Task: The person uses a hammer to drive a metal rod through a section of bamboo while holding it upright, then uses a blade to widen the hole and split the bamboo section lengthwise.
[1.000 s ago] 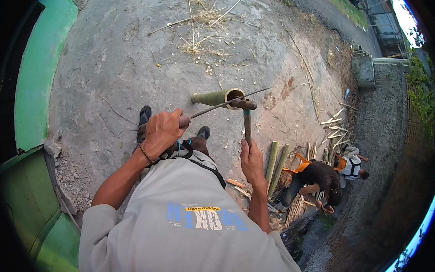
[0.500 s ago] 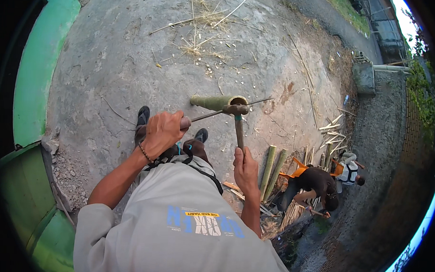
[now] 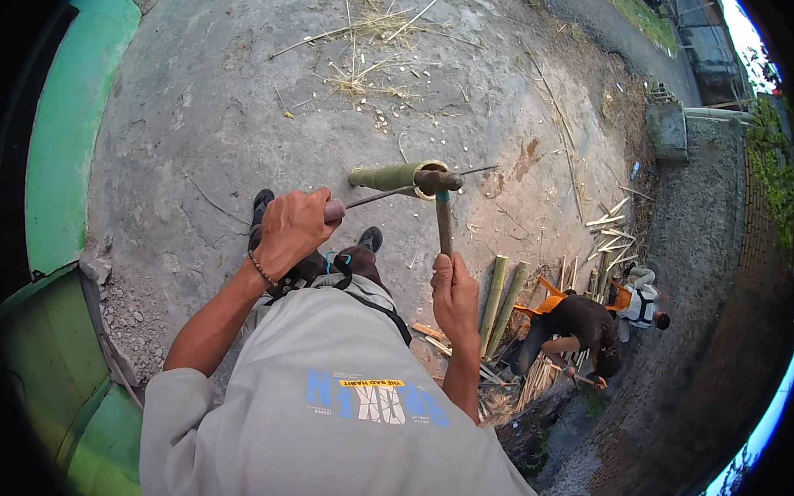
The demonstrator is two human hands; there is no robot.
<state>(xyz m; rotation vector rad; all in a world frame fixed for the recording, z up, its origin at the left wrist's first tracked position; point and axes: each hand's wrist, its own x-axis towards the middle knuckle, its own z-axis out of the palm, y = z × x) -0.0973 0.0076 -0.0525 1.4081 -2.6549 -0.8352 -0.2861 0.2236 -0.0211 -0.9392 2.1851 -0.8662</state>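
Note:
A thick green bamboo section (image 3: 384,177) stands on the ground in front of me, its hollow cut end toward me. My left hand (image 3: 293,233) is wrapped round the wooden handle of a long thin-bladed machete (image 3: 377,197). The blade lies across the bamboo's cut end, with its tip showing beyond the far right side. My right hand (image 3: 455,295) grips the wooden shaft of a hammer (image 3: 443,228). The hammer's head is over the blade and the bamboo's mouth; whether it touches the blade I cannot tell.
To the right, a person in a dark shirt (image 3: 586,329) bends over split bamboo strips, with another person (image 3: 642,305) beyond. Two bamboo poles (image 3: 502,306) lie near my right hand. Straw and chips (image 3: 359,80) litter the concrete ahead. Green metal panels (image 3: 48,358) border the left.
The hammer's head has risen slightly in the picture and shifted a little right. The machete's handle has moved slightly up, and both hands keep their holds.

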